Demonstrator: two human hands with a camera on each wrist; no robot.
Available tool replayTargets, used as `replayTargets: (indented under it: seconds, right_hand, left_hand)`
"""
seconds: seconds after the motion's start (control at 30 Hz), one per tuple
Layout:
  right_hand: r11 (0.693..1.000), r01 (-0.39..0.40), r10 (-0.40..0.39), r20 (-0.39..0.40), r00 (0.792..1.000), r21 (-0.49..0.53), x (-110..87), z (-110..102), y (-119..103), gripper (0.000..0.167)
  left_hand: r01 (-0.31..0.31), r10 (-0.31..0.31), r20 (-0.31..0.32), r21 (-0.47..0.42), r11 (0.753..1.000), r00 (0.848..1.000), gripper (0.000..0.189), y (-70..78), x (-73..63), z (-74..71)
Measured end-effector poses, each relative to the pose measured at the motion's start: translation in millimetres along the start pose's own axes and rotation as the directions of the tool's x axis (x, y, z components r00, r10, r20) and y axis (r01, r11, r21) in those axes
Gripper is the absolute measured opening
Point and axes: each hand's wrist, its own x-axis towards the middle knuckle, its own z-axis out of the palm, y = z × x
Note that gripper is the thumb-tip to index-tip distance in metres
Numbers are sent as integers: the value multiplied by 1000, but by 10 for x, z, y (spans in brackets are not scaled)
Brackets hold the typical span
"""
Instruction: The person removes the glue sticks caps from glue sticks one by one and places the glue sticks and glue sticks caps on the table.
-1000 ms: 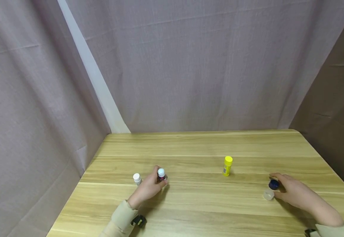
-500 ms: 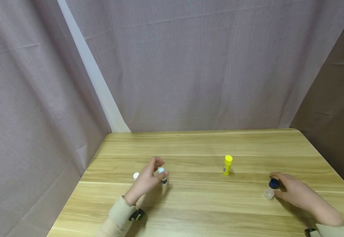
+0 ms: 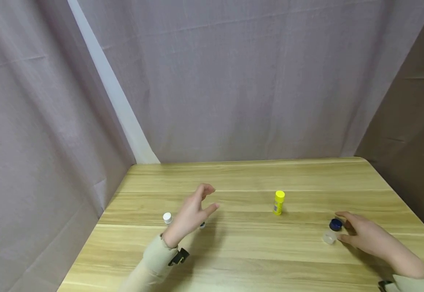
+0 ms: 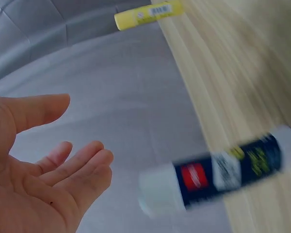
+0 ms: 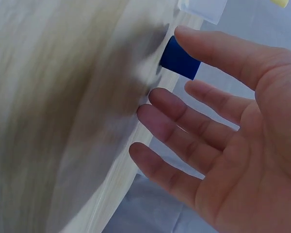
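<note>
In the head view my left hand hovers over the table's left half, thumb and fingers spread, holding nothing. Beneath it, mostly hidden there, stands a glue stick with a dark blue label and pale cap, plain in the left wrist view and apart from the fingers. A white-capped item is left of this hand, its lower part hidden. On the right, my right hand lies with loosely bent fingers beside a dark blue cap and a translucent cap. The thumb overlaps the blue cap in the right wrist view; contact is unclear.
A yellow glue stick stands upright between the hands, nearer the right one. The wooden table ends at the back against a grey curtain, with more cloth along both sides.
My left hand has let go of the dark-labelled glue stick, then risen and shifted right and away from me. The right hand and the caps beside it stay nearly as they were.
</note>
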Motion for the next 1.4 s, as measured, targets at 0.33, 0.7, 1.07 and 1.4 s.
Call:
replayTargets:
  seconds: [0.33, 0.7, 1.07, 1.4]
  right_hand:
    - [1000, 2, -2, -22, 1000, 3, -74, -13, 42, 72]
    - [1000, -11, 11, -7, 1000, 25, -138, -21, 79, 72]
    - [1000, -1, 1, -12, 1000, -1, -158, -44, 84, 66]
    - [1000, -19, 19, 8, 1000, -10, -183, -57, 39, 61]
  left_hand:
    - [-39, 46, 48, -125, 991, 998, 46, 232, 385, 286]
    - [-77, 89, 56, -190, 979, 994, 53, 403, 589, 504]
    - [-76, 92, 70, -203, 976, 993, 59, 471, 673, 652]
    - [2, 39, 156, -258, 966, 987, 59, 460, 757, 838]
